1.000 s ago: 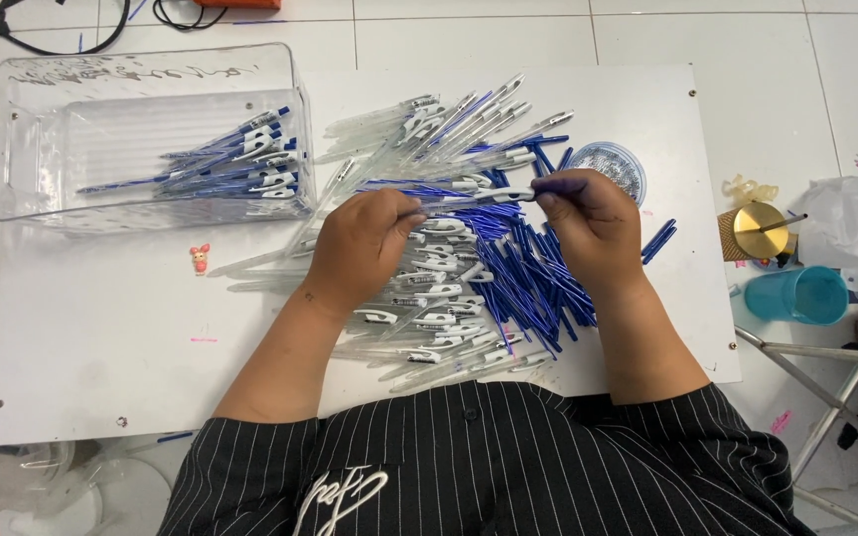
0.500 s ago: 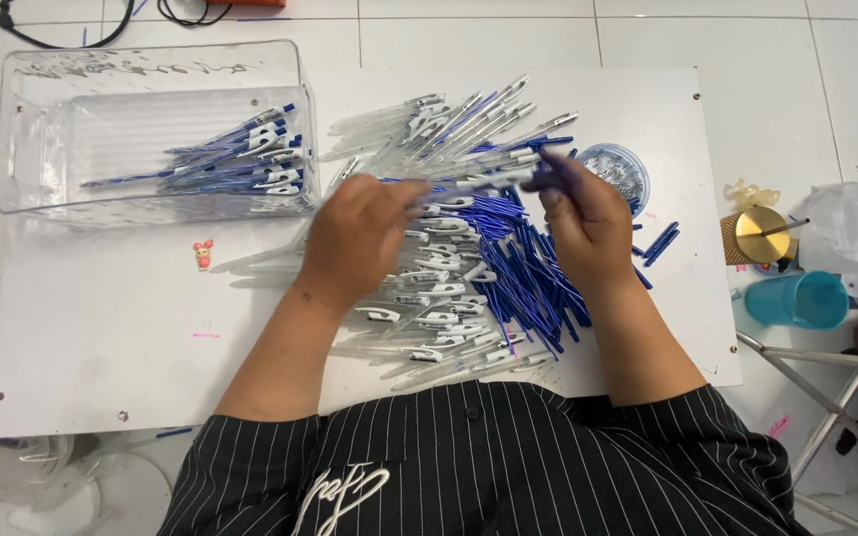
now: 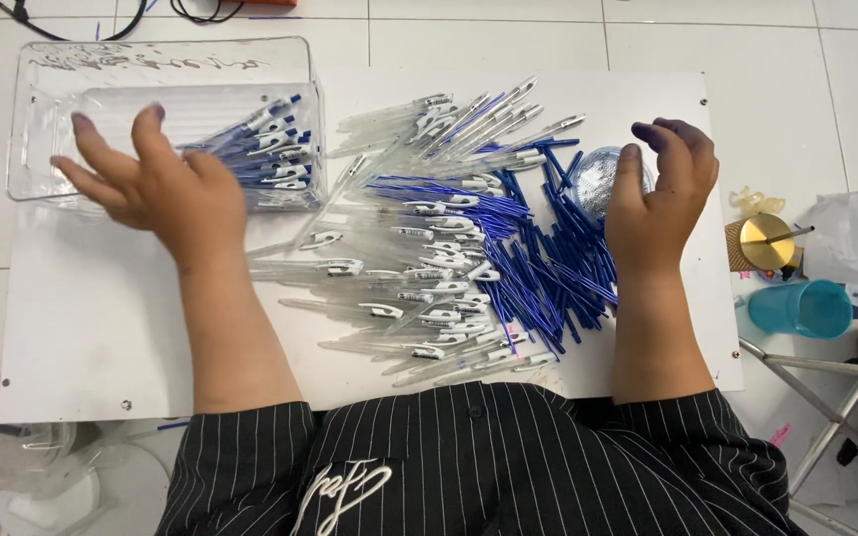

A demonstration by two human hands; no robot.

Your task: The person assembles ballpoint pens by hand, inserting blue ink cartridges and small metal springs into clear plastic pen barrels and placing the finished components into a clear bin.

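Pens [image 3: 270, 149] are lying in a clear tray [image 3: 42, 119] on a white desk [image 3: 91, 337] over tiled floor. The left hand [image 3: 151, 184], fingers spread and empty, is hovering just beside them; the right hand [image 3: 659, 203] is resting open.

**Both hands open, spread wide apart**

Left hand [image 3: 156, 184]: palm down, fingers splayed and extended forward-left, nothing gripped. Forearm runs straight back to the torso, bare below a striped sleeve.

Right hand [image 3: 659, 203]: palm down, fingers loosely curled forward, thumb out to the left, nothing gripped. Fingertips [image 3: 659, 134] stained dark blue-purple. Forearm near vertical in frame, bare to the sleeve cuff.
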